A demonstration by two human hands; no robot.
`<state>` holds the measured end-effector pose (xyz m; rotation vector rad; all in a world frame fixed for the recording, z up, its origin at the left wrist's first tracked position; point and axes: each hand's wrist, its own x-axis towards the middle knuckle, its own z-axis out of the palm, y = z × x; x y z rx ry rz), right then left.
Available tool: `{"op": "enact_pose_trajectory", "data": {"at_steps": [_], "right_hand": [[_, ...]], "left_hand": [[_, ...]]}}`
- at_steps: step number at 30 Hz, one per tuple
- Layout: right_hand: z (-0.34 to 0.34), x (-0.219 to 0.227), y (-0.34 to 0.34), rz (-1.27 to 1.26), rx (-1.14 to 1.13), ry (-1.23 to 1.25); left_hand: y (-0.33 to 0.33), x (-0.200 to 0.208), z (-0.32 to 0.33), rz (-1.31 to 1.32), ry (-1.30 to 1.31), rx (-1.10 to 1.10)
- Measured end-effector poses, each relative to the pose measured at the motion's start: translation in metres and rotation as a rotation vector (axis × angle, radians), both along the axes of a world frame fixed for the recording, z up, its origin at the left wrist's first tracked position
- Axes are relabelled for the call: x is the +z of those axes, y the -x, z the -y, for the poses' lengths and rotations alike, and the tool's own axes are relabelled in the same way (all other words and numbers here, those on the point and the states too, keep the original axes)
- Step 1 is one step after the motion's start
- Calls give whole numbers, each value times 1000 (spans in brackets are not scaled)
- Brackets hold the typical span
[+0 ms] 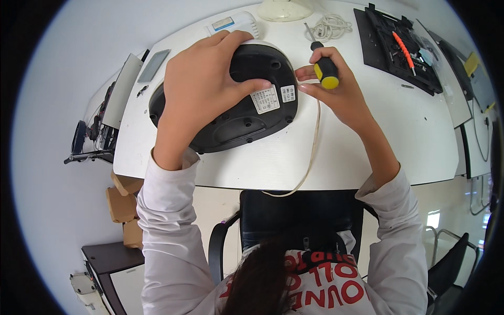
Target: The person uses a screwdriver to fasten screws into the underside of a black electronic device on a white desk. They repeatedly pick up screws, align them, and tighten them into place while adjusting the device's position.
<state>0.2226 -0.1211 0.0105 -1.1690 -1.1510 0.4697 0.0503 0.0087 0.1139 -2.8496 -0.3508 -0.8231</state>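
Note:
A black, rounded appliance base [223, 128] with small feet, screw recesses and two white labels stands tilted on the white table, its underside toward me. My left hand [197, 84] grips it from the left and over its top edge, with the thumb pressed beside the larger label. At its right edge, my right hand [344, 86] pinches a thin white cord [316, 128] between thumb and fingertips. The same hand holds a black-and-yellow screwdriver [326, 71], its shaft pointing up and away. From the pinch, the cord hangs down past the table's front edge.
Behind the base lies a white housing [236, 23] with a blue label, near a round white stand [285, 9] and a coiled white cable [331, 27]. A black tool case [386, 58] sits far right. Left is a grey flat slab [154, 65]. A black chair [302, 210] stands in front.

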Motion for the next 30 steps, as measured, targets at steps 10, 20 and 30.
{"op": "enact_pose_trajectory", "data": {"at_steps": [10,20,30], "right_hand": [[16,-2,8,4,-44,87],[74,28,26,412,-214,-66],[173,57,59,865,-295,-215]], "left_hand": [[1,-5,-5,50,-31,-20],[4,-4,-4,56,-26,-3],[3,-4,-2,88,-8,-15]]}}
